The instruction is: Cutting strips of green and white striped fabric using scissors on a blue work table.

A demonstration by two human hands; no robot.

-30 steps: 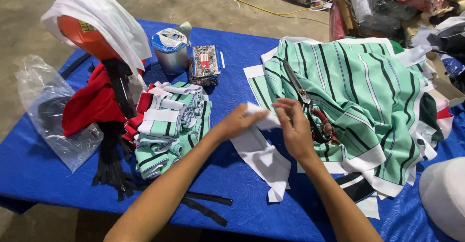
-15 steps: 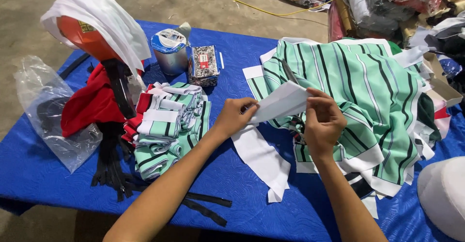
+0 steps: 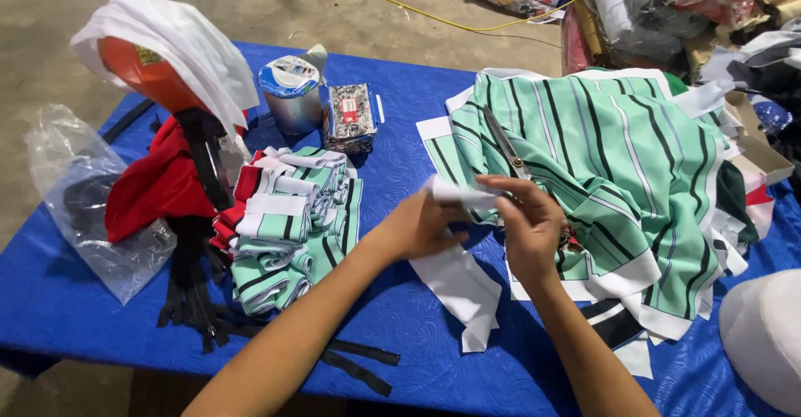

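Hiding part of the white strip [image 3: 457, 193], both hands' fingers [image 3: 511, 188] pinch it

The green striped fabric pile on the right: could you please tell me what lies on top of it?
A pair of scissors lies on the green striped fabric pile; their handles are hidden behind the right hand.

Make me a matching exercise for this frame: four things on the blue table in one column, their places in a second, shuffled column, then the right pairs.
Things
1. scissors
2. white fabric strip
3. clear plastic bag
4. stack of folded striped pieces

Places
A. at the table's left edge
B. held between the left hand and the right hand
C. lying on the big green striped cloth
D. left of the hands, beside the red fabric

Pairs: 1-C, 2-B, 3-A, 4-D
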